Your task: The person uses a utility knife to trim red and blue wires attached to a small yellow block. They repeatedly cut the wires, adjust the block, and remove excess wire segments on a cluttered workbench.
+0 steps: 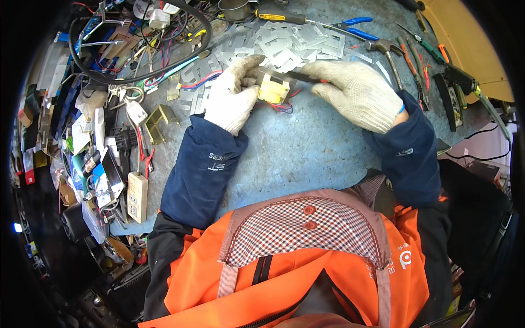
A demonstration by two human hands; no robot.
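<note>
My left hand (236,94), in a white knit glove, grips a small transformer coil wrapped in yellow tape (272,89). Red and blue lead wires (283,108) trail from its lower side, and more run out to the left near my left fingers. My right hand (357,92), gloved too, holds a slim dark tool (301,76) whose near end lies at the coil's top edge; its exact kind cannot be told. Just beyond both hands lies a loose heap of thin metal transformer laminations (283,43). A brassy metal bracket frame (160,123) stands left of my left forearm.
A yellow-black screwdriver (283,17), blue-handled pliers (357,32) and a claw hammer (385,48) lie at the back. More hand tools and a soldering iron (459,78) lie at right. Cables, scrap parts and a power strip (137,197) crowd the left side.
</note>
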